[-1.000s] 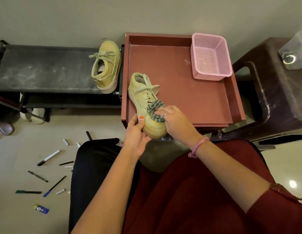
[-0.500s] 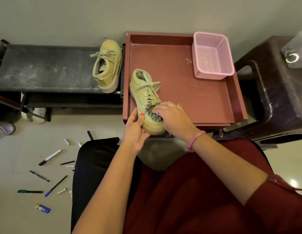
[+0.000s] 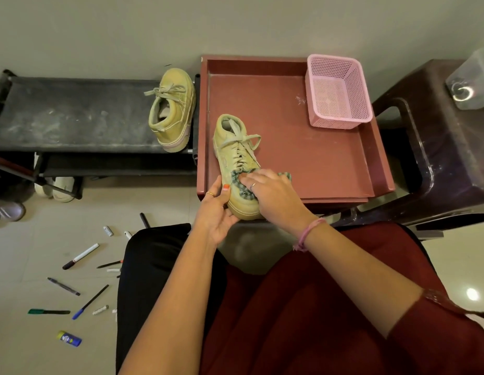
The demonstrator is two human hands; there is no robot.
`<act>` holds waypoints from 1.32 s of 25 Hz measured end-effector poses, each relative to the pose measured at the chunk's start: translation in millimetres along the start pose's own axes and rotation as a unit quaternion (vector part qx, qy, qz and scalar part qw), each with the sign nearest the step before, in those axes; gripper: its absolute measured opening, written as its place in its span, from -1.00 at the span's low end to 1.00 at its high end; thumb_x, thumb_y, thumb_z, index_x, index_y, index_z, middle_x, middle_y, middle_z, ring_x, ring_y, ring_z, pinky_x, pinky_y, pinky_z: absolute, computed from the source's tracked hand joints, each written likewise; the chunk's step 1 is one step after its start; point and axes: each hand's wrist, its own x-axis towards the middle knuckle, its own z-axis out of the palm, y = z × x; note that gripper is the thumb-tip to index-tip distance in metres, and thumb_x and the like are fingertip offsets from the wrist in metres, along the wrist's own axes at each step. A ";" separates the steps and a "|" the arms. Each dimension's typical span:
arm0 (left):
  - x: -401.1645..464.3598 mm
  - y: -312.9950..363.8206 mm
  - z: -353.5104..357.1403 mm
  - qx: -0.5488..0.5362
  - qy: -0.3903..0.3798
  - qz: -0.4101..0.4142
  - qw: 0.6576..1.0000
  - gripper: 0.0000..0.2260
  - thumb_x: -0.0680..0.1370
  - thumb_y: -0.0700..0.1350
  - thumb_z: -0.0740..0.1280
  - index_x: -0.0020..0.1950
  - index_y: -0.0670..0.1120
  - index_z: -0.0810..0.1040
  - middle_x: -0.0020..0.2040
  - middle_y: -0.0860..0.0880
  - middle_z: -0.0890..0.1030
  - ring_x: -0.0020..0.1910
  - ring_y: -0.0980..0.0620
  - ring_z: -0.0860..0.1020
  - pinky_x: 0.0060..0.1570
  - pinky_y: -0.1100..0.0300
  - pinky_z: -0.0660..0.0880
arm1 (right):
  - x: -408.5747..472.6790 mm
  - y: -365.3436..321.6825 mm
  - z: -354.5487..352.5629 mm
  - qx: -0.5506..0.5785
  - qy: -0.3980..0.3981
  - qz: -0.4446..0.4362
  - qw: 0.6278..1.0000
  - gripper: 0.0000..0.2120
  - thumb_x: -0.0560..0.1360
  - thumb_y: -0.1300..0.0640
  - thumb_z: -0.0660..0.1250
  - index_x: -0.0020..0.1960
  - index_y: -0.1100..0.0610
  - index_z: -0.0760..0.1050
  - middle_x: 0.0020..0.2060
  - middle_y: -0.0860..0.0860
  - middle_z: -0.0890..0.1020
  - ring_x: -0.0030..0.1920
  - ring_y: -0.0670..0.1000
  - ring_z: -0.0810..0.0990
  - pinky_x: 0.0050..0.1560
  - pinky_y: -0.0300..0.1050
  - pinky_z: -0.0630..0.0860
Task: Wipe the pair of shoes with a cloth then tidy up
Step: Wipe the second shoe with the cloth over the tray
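A pale yellow-green sneaker [image 3: 235, 147] lies on the near left part of the red-brown tray table [image 3: 303, 158], toe pointing at me. My left hand [image 3: 218, 212] grips its toe from the left side. My right hand [image 3: 273, 196] presses a green checked cloth [image 3: 239, 182] onto the toe cap and lower laces; a corner of the cloth shows past my fingers on the right. The second sneaker [image 3: 173, 109] stands apart on the black bench [image 3: 73, 115] to the left.
A pink mesh basket [image 3: 338, 90] stands in the tray table's far right corner. A dark plastic stool [image 3: 438, 147] is on the right. Several pens and markers [image 3: 81, 255] and a glue stick [image 3: 70, 339] lie on the floor at left. More shoes sit under the bench.
My right hand has slid the cloth from the toe's right side up over the toe cap toward the laces. My left hand keeps its hold on the toe.
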 end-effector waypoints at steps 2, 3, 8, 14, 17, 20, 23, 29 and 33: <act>2.1 -2.4 -1.0 0.007 0.009 0.000 1.000 -0.62 0.65 -0.22 0.17 0.46 0.02 0.35 0.18 -0.14 0.62 -0.02 -0.09 0.65 -0.10 -0.06 0.62 | -12.0 -2.5 -2.7 0.064 -0.022 0.039 0.997 -0.46 0.51 0.37 0.10 0.45 0.06 0.28 0.39 -0.06 0.39 0.37 0.01 0.26 0.26 0.02 0.27; 2.7 -2.8 -1.2 0.009 0.014 0.001 1.000 -0.62 0.65 -0.24 0.16 0.46 0.02 0.34 0.18 -0.15 0.62 -0.04 -0.08 0.65 -0.11 -0.05 0.62 | -21.3 -3.0 -2.7 0.092 -0.028 0.043 0.994 -0.43 0.48 0.40 0.10 0.45 0.06 0.28 0.38 -0.05 0.39 0.36 0.01 0.26 0.29 0.04 0.28; 3.7 -2.6 -1.5 0.003 0.005 -0.012 1.000 -0.61 0.65 -0.24 0.15 0.46 0.04 0.34 0.16 -0.16 0.63 -0.07 -0.08 0.65 -0.13 -0.04 0.64 | -21.2 -0.8 -0.2 -0.009 -0.019 -0.003 1.000 -0.42 0.50 0.37 0.11 0.49 0.07 0.20 0.44 -0.09 0.30 0.41 -0.04 0.18 0.20 -0.04 0.27; 4.6 -1.0 -4.3 -0.009 0.009 -0.014 1.000 -0.60 0.65 -0.27 0.15 0.46 0.01 0.33 0.14 -0.18 0.63 -0.02 -0.12 0.65 -0.07 -0.10 0.61 | -27.0 -8.6 -2.1 0.022 -0.029 0.013 0.999 -0.35 0.46 0.40 0.14 0.49 0.02 0.19 0.45 -0.14 0.27 0.41 -0.06 0.17 0.19 -0.02 0.26; 3.9 -2.7 -4.0 -0.010 0.007 -0.017 1.000 -0.59 0.65 -0.27 0.15 0.47 0.02 0.32 0.10 -0.17 0.64 -0.09 -0.08 0.67 -0.17 -0.03 0.65 | -44.1 -9.3 0.5 -0.018 -0.024 -0.008 1.000 -0.35 0.49 0.36 0.15 0.52 0.02 0.12 0.47 -0.14 0.23 0.42 -0.07 0.16 0.12 -0.08 0.24; 3.5 -2.1 -2.5 -0.014 -0.006 -0.019 1.000 -0.59 0.64 -0.25 0.18 0.47 0.01 0.34 0.12 -0.16 0.64 -0.07 -0.09 0.67 -0.11 -0.09 0.63 | -13.6 3.3 0.2 -0.047 0.000 -0.007 0.999 -0.44 0.53 0.33 0.14 0.50 0.06 0.18 0.46 -0.09 0.28 0.45 -0.02 0.16 0.11 -0.05 0.27; 3.0 0.0 -3.1 -0.026 0.004 -0.013 1.000 -0.61 0.63 -0.26 0.19 0.45 -0.01 0.37 0.06 -0.16 0.65 -0.11 -0.07 0.67 -0.11 -0.08 0.62 | -13.2 2.4 -0.1 -0.033 -0.003 -0.025 0.999 -0.40 0.49 0.38 0.14 0.49 0.05 0.20 0.46 -0.09 0.28 0.46 -0.02 0.17 0.19 0.02 0.32; 5.5 -0.9 -2.5 -0.021 0.013 -0.028 0.999 -0.55 0.62 -0.28 0.21 0.49 0.00 0.31 0.16 -0.20 0.62 -0.04 -0.11 0.65 -0.15 -0.08 0.64 | -46.3 23.6 17.0 0.040 0.026 0.032 0.998 -0.23 0.35 0.44 0.19 0.49 -0.02 0.19 0.46 -0.13 0.27 0.44 -0.06 0.21 0.22 -0.02 0.33; 4.9 0.8 -1.2 -0.029 0.009 -0.026 0.999 -0.56 0.61 -0.28 0.23 0.47 -0.01 0.34 0.11 -0.18 0.63 -0.07 -0.09 0.66 -0.22 -0.03 0.64 | -10.1 25.1 8.6 0.094 0.040 0.082 0.991 -0.22 0.36 0.50 0.14 0.47 -0.05 0.24 0.45 -0.15 0.28 0.45 -0.05 0.21 0.31 0.04 0.25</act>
